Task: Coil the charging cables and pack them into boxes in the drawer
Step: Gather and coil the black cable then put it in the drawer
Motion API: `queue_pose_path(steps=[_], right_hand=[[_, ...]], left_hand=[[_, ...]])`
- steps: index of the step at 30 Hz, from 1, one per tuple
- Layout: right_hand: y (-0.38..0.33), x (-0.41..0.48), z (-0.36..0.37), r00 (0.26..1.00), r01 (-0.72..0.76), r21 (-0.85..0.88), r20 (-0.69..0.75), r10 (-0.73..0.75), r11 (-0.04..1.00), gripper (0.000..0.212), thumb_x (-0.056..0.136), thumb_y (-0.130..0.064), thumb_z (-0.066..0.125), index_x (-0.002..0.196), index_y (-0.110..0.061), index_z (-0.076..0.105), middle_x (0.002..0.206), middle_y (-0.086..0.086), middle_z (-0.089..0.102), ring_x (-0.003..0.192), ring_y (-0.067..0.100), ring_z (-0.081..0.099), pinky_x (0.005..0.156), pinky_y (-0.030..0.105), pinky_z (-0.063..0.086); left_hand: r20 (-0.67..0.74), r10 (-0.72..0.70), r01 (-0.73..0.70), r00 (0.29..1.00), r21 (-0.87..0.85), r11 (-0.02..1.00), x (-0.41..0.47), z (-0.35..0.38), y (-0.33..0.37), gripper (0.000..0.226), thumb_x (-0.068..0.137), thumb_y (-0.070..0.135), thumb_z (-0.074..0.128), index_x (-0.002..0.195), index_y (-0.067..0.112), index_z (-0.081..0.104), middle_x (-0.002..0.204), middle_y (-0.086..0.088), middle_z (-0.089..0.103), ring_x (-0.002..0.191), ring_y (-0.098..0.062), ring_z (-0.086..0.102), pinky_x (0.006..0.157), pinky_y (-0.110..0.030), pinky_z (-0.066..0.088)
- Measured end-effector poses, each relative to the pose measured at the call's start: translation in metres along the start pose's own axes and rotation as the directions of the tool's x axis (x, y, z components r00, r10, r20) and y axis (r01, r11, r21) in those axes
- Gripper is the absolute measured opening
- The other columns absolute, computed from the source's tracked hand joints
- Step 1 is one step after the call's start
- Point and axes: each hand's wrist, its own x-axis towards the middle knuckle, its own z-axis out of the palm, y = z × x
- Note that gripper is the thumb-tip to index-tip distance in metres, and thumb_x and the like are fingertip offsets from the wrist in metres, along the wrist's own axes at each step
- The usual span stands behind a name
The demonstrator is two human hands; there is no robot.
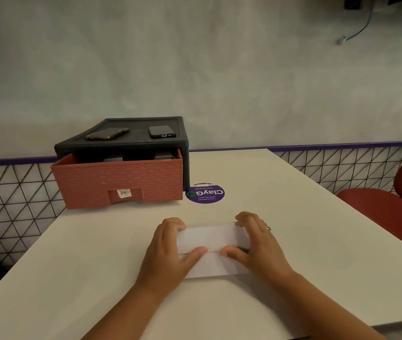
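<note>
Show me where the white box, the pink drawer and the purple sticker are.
white box (213, 238): head view, middle of its top face.
pink drawer (121, 177): head view, its brick-patterned front wall.
purple sticker (205, 193): head view, its printed centre.

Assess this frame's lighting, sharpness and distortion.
Head view: dim, flat light, no glare and only faint shadows. The white box, gripped by the left hand and right hand, nearly blends into the pale table. Head view: soft focus leaves the label on the pink drawer unreadable. Head view: the wide-angle lens exaggerates the table's perspective toward the frame edges.
</note>
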Motion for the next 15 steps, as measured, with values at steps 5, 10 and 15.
queue_pose_path(steps=[5,10,15], right_hand=[[-0.002,-0.008,-0.005,0.999,0.029,0.045,-0.030,-0.028,0.999,0.054,0.072,-0.071,0.052,0.100,-0.026,0.046,0.114,-0.006,0.055,0.100,0.008,0.048,0.082,0.012,0.035],[-0.006,-0.009,-0.021,0.992,-0.106,0.245,0.089,0.087,0.964,0.021,0.081,-0.036,0.069,0.077,-0.029,0.050,0.123,-0.027,0.044,0.104,0.003,0.053,0.084,0.026,0.051],[-0.017,-0.002,-0.020,0.982,-0.188,0.294,0.079,0.172,0.937,0.024,0.087,-0.033,0.062,0.068,-0.025,0.049,0.090,-0.015,0.059,0.088,0.006,0.058,0.076,0.022,0.048]], left_hand=[[-0.008,0.049,-0.049,0.999,-0.006,0.999,-0.006,-0.005,0.003,0.053,0.079,0.066,0.050,0.102,0.020,0.042,0.106,0.004,0.051,0.101,-0.008,0.048,0.091,-0.001,0.029],[-0.039,-0.038,0.035,0.998,-0.093,0.995,-0.006,-0.016,0.017,0.024,0.076,0.050,0.056,0.089,0.030,0.051,0.098,0.021,0.058,0.096,0.006,0.048,0.084,-0.001,0.033],[-0.090,-0.268,0.242,0.959,-0.229,0.943,0.005,-0.013,0.027,0.030,0.079,0.049,0.048,0.061,0.026,0.049,0.078,0.013,0.060,0.077,-0.002,0.047,0.065,-0.008,0.035]])
